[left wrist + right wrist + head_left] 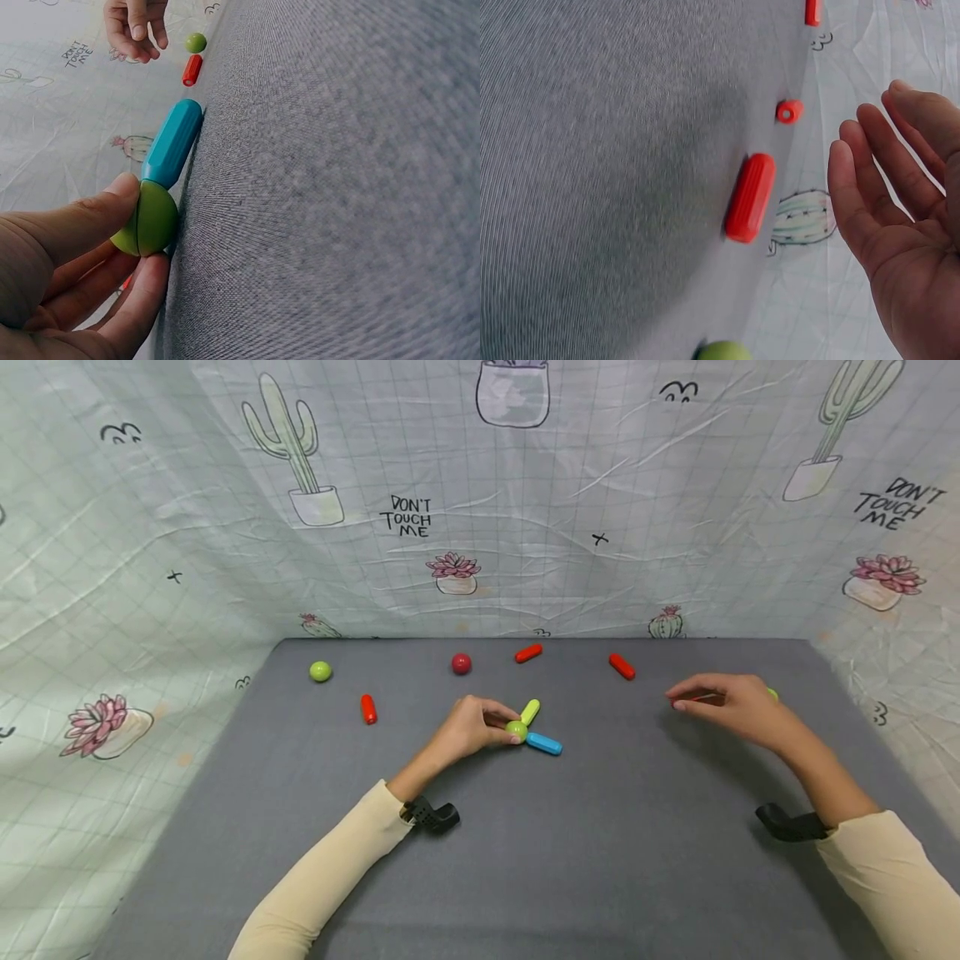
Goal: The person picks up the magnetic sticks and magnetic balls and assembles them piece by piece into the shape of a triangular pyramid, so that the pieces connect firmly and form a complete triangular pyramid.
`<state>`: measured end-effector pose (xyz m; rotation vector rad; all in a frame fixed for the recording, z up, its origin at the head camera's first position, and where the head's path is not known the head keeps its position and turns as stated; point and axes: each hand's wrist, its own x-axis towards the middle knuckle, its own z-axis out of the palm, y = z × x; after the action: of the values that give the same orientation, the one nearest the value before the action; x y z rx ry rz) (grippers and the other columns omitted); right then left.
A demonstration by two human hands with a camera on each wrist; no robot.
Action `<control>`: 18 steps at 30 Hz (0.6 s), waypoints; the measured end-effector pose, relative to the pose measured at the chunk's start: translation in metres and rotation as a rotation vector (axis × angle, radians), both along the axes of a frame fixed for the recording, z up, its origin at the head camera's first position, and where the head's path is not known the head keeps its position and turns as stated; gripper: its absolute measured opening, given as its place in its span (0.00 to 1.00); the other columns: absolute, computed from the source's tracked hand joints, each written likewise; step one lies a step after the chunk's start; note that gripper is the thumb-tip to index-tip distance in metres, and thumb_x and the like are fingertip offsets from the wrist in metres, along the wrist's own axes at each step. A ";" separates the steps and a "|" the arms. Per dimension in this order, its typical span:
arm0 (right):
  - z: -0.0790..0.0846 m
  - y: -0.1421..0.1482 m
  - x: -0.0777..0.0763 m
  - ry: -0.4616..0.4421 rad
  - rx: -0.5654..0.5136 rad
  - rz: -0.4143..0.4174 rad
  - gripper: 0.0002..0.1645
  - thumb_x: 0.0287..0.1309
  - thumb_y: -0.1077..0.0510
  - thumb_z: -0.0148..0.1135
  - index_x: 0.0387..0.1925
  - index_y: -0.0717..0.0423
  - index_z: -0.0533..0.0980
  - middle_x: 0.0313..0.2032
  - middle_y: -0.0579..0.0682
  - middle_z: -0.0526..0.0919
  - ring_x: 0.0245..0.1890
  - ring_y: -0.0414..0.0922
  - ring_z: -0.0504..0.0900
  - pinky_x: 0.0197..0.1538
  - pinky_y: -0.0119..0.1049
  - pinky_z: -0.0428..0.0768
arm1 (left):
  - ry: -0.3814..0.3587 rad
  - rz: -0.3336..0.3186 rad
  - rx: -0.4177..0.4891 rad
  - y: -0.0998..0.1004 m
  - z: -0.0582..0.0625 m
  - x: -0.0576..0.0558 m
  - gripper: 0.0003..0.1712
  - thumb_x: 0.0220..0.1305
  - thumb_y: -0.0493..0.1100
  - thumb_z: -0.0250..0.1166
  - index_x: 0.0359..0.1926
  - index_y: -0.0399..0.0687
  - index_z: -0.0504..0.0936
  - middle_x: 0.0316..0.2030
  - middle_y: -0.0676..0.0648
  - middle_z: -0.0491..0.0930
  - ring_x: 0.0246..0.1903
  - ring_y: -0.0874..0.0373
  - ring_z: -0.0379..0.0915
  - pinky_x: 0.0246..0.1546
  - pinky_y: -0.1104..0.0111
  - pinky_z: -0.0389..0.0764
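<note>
My left hand point(471, 727) pinches a green ball point(156, 217) between thumb and fingers, low over the grey table. A blue rod point(544, 743) joins the ball and points right. A yellow-green rod point(531, 711) meets its far side. My right hand point(738, 708) is raised over the table's right side, fingers extended and slightly bent, holding nothing in the right wrist view. Below it lies a red rod point(751, 198), mostly covered by the hand in the head view. Close by, a second green ball point(773, 694) peeks out behind the hand.
Two red rods, one centre-back point(528, 653) and one farther right point(622, 666), lie near the back edge. A dark red ball point(461, 663) is left of them. Farther left are another red rod point(368, 709) and a green ball point(320, 672). A printed curtain point(525, 585) hangs behind.
</note>
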<state>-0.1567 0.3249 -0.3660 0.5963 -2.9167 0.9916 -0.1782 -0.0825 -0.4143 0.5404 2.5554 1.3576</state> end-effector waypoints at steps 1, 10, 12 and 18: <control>0.001 0.002 0.001 -0.004 0.005 -0.006 0.13 0.67 0.53 0.68 0.50 0.51 0.86 0.45 0.48 0.89 0.42 0.29 0.84 0.42 0.18 0.78 | 0.000 0.000 0.000 0.000 0.000 0.000 0.16 0.52 0.39 0.81 0.44 0.47 0.91 0.37 0.49 0.90 0.37 0.63 0.86 0.35 0.73 0.83; 0.005 0.016 0.004 -0.029 0.047 -0.046 0.14 0.69 0.50 0.65 0.52 0.46 0.85 0.47 0.49 0.88 0.41 0.28 0.84 0.39 0.25 0.80 | 0.006 -0.010 0.009 -0.001 -0.002 0.000 0.16 0.52 0.39 0.81 0.44 0.46 0.91 0.39 0.48 0.90 0.38 0.62 0.86 0.36 0.72 0.84; 0.006 0.019 0.004 -0.020 0.055 -0.051 0.14 0.69 0.50 0.65 0.53 0.46 0.85 0.47 0.50 0.88 0.41 0.27 0.83 0.39 0.25 0.80 | 0.007 -0.008 0.012 -0.001 -0.002 -0.001 0.16 0.52 0.39 0.81 0.44 0.46 0.91 0.38 0.48 0.90 0.38 0.62 0.86 0.36 0.72 0.84; 0.006 0.029 0.007 0.013 0.047 -0.054 0.13 0.69 0.53 0.66 0.52 0.50 0.85 0.47 0.53 0.88 0.41 0.22 0.80 0.39 0.19 0.76 | 0.003 -0.004 0.012 -0.001 -0.001 0.000 0.16 0.51 0.40 0.81 0.43 0.47 0.91 0.38 0.48 0.90 0.38 0.62 0.86 0.37 0.71 0.84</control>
<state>-0.1500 0.3544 -0.3603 0.5205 -2.9356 0.9126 -0.1785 -0.0833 -0.4154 0.5504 2.5488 1.3729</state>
